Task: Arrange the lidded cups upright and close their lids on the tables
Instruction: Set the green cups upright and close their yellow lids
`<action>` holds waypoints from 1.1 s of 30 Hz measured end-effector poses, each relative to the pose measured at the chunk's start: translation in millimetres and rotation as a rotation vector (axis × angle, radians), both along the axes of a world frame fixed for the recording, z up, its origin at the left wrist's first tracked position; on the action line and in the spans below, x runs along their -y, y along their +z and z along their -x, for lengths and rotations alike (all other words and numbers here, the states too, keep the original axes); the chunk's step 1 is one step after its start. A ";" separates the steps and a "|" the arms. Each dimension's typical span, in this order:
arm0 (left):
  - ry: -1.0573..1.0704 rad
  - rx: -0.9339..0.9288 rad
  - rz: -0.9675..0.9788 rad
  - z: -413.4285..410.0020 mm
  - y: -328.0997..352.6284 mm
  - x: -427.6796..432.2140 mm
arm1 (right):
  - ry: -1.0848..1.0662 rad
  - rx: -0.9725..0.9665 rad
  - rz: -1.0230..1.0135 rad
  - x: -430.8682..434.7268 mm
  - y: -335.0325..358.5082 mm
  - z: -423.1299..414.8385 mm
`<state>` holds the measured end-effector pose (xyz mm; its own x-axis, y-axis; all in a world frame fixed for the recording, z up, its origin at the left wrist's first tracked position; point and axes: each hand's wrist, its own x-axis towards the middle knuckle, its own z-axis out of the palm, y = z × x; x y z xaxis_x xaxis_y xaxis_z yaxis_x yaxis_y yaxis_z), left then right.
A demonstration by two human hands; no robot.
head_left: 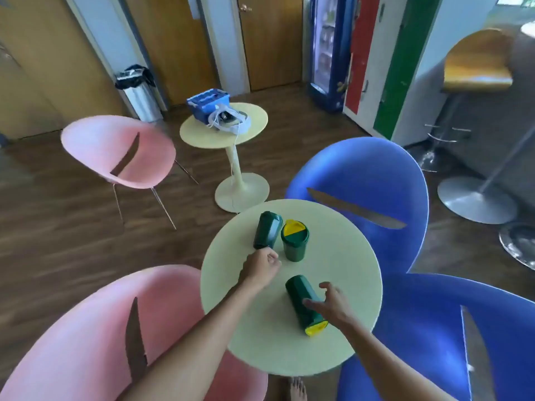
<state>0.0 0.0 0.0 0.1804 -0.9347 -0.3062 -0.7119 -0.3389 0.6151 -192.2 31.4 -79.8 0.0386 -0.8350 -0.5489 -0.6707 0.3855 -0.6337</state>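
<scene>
Three dark green cups with yellow lids are on the near round pale-green table [341,287]. One cup [294,241] stands upright at the back, its yellow flip lid raised. A second cup [267,230] lies on its side to the left of it. The third cup [304,303] lies on its side near the front, yellow lid toward me. My left hand [260,266] hovers with fingers curled shut just below the far lying cup, holding nothing. My right hand [333,305] is spread open, fingertips touching the near lying cup.
Two pink chairs [121,151] stand left, two blue chairs [373,180] right of the table. A second round table [199,134] farther back holds a blue crate [208,104] and a white cable bundle. A bin, doors and a bar stool [474,73] line the room's edges.
</scene>
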 end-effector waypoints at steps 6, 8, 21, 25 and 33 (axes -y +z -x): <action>0.016 -0.097 0.009 11.2 -25.6 71.3 | -0.038 -0.042 -0.182 -16.3 -43.8 -3.0; -0.004 -0.089 0.015 11.5 -33.1 90.4 | -0.046 -0.027 -0.201 -24.2 -51.8 -3.3; -0.148 -0.235 -0.096 -3.9 -78.9 157.3 | -0.208 0.128 -0.089 -36.1 -58.9 -9.6; -0.186 -0.312 -0.075 -9.5 -90.2 158.9 | -0.262 0.142 -0.088 -30.4 -55.9 -13.4; -0.214 -0.405 -0.089 -21.1 -100.7 166.3 | -0.381 0.273 -0.104 -13.9 -36.9 -28.5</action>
<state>21.1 -166.3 -100.7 -0.1642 -0.9046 -0.3933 -0.4801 -0.2750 0.8330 -163.7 45.3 -116.7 -0.1051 -0.7588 -0.6428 -0.2842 0.6423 -0.7118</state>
